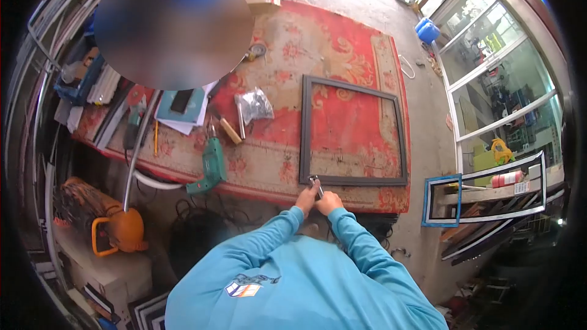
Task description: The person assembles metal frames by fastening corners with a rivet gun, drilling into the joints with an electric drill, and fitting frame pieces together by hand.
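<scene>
A dark rectangular frame (307, 128) lies flat on the red patterned carpet covering the table (269, 159). At its near left corner is a small metal tool (317, 186), which both hands hold together. My left hand (307, 199) is closed on the tool from the left. My right hand (329, 202) is closed around its lower part from the right. The tool's tip meets the frame's corner; its exact kind is too small to tell.
A green drill (212, 164), a wooden-handled tool (230, 131) and a plastic bag (257, 104) lie left of the frame. Further left are a teal box (177, 110) and a grinder (132, 119). An orange machine (125, 230) stands lower left; blue-and-white frames (441, 201) are at right.
</scene>
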{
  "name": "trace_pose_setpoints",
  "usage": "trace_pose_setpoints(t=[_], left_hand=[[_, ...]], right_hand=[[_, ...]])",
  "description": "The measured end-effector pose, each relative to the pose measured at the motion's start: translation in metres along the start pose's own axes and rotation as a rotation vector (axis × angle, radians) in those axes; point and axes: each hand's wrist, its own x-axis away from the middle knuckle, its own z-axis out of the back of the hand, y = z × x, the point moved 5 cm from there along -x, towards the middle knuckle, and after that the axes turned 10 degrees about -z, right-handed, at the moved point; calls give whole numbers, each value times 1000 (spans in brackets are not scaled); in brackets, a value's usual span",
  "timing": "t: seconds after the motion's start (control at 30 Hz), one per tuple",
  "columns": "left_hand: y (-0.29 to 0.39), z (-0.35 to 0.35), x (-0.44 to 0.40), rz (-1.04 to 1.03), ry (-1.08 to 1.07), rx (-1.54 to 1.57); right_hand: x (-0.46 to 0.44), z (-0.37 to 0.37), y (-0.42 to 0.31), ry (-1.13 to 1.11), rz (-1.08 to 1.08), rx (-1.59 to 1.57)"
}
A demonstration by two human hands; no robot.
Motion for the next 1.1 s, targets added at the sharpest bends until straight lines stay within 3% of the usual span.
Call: trace_pose_setpoints(t=[0.07, 0.13, 0.2, 0.33, 0.4, 0.43, 0.47, 0.57, 0.63, 0.67, 0.77, 0.93, 1.0, 1.1], left_hand=[[-9, -6, -7, 18, 30, 122], [-7, -10, -7, 73, 68, 321], [-1, -13, 0, 140, 78, 394], [3, -20, 1, 187, 90, 593], [12, -20, 9, 196, 94, 628], [35, -29, 21, 185, 113, 712], [36, -29, 21, 186, 116, 712], [18, -21, 6, 231, 78, 737], [0, -17, -2, 211, 76, 708], [-3, -16, -5, 197, 80, 679], [1, -13, -3, 207, 77, 612], [0, -12, -1, 215, 89, 570], [0, -9, 1, 221, 99, 528], [0, -11, -1, 203, 105, 533]], right_hand=[[18, 11, -4, -20, 7, -113], [21, 8, 14, 62, -42, -54], [46, 19, 21, 42, -34, 146], [66, 25, 30, -59, 22, 181], [71, 34, 29, -260, 81, -170], [76, 41, 24, -375, 123, -617], [81, 48, 28, -482, -2, -920], [72, 32, 43, -346, 110, -563], [34, -27, 78, -189, 126, -324], [33, -40, 77, -382, 136, -563], [37, -53, 74, -366, 90, -506], [44, -56, 67, 22, 65, -456], [43, -55, 66, 35, 59, -398], [59, -19, 56, -29, 117, 39]])
